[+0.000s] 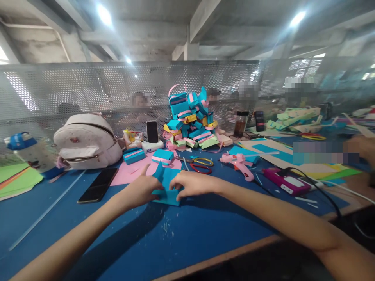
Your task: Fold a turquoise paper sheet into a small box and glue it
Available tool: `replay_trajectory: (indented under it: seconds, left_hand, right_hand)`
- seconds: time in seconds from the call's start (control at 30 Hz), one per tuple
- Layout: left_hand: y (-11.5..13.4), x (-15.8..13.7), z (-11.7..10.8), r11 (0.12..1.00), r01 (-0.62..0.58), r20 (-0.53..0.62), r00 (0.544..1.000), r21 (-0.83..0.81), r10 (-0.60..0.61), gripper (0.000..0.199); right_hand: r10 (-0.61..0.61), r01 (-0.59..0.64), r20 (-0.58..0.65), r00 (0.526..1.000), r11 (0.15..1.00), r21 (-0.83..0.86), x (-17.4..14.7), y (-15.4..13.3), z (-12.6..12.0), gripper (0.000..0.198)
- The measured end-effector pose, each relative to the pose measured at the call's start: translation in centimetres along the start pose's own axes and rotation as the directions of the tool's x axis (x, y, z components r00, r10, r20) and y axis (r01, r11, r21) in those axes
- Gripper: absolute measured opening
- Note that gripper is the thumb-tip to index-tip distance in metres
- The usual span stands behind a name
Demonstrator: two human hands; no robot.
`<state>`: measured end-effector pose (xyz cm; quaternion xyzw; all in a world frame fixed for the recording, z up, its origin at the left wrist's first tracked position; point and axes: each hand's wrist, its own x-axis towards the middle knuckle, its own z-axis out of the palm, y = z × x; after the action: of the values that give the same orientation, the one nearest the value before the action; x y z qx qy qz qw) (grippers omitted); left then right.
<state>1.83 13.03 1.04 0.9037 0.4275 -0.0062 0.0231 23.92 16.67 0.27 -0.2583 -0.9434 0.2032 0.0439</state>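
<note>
A partly folded piece of blue paper [167, 198] stands on the blue table, its panels bent upward. My left hand [144, 188] pinches its left side, the thumb pointing up and the fingertips partly hidden by the paper. On the opposite side, my right hand [190, 183] is closed on the edge with bent fingers. Just beyond the hands lies a small blue paper box with a pink band [163, 157], and another blue box [134, 155] is to its left. Scissors with red and yellow handles [201, 165] lie to the right of these boxes.
A heap of coloured paper boxes [191, 125] rises at the back. Left are a white backpack [88, 142], a dark phone [99, 185] and a bottle [35, 156]. A pink glue gun [238, 160] and a corded magenta box [287, 182] lie right, near a blurred co-worker's hand [361, 150].
</note>
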Motion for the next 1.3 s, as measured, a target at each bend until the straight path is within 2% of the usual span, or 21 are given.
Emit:
replay_trajectory:
  seconds: [0.13,0.3,0.5,0.6,0.7,0.87,1.03,1.13,1.23,1.3]
  left_hand:
    - [1.1,0.9,0.2,0.993,-0.020,0.008,1.000,-0.113,0.021,0.018]
    - [0.5,1.2,0.9,0.978,-0.038,0.012,0.999,-0.207,0.041,0.008]
    - [0.5,0.9,0.9,0.967,-0.043,0.040,0.998,-0.252,0.055,0.012]
    - [0.2,0.2,1.3,0.961,0.022,0.066,0.998,-0.277,-0.004,0.016]
    - [0.1,-0.8,1.5,0.972,0.112,0.059,0.993,-0.205,-0.102,0.017]
    - [0.7,-1.3,1.3,0.986,0.155,0.031,0.988,-0.059,-0.153,0.010]
    - [0.8,-0.6,1.7,0.976,0.200,0.012,0.980,-0.081,-0.200,0.016]
    - [1.0,-0.6,2.0,0.974,0.196,0.022,0.981,-0.118,-0.195,0.020]
    - [1.8,-0.8,2.0,0.978,0.200,-0.037,0.979,-0.053,-0.202,0.024]
    - [2.4,-1.0,1.9,0.978,0.207,-0.084,0.975,-0.014,-0.208,0.029]
  right_hand:
    - [0.008,-0.008,-0.007,1.000,1.000,0.014,-0.3,-0.6,0.5,0.021]
    - [0.017,-0.016,-0.042,0.999,1.000,0.016,-1.1,-1.6,0.8,0.019]
    - [0.016,-0.040,-0.131,0.991,0.981,-0.189,-1.3,-2.1,1.1,0.012]
    - [-0.017,-0.008,-0.116,0.993,0.977,-0.213,-1.4,-1.8,1.1,0.013]
    - [-0.034,0.010,-0.100,0.994,0.973,-0.233,-1.6,-1.5,0.9,0.013]
    - [-0.063,0.031,-0.095,0.993,0.951,-0.308,-1.1,-1.3,0.8,0.015]
    - [-0.082,0.033,-0.185,0.979,0.966,-0.256,-0.4,-1.1,1.3,0.022]
    - [-0.088,0.035,-0.244,0.966,0.976,-0.215,-0.3,-1.0,1.6,0.018]
    - [-0.082,0.024,-0.309,0.947,0.982,-0.189,-0.3,-1.0,1.9,0.014]
    - [-0.031,-0.014,-0.350,0.936,0.992,-0.124,-0.3,-1.0,2.0,0.013]
